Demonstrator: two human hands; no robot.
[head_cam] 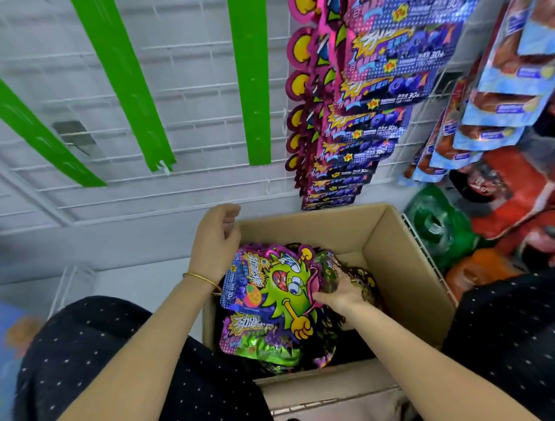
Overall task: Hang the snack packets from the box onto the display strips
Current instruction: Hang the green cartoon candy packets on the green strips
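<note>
The right hand [340, 292] is gripping the top packet [273, 287] by its edge inside the box [395, 237], apparently with curled fingers. The left hand [215, 241] is hovering, loosely curled and empty. The foil is looking light, crinkly and slippery, so pinching near the top should work best.

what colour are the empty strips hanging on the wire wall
The display strips are plain bright green, clearest in the head view.

Left wrist [199, 285] wears a thin gold bangle [203, 278]; clothing [85, 346] is black, white-dotted.
</note>
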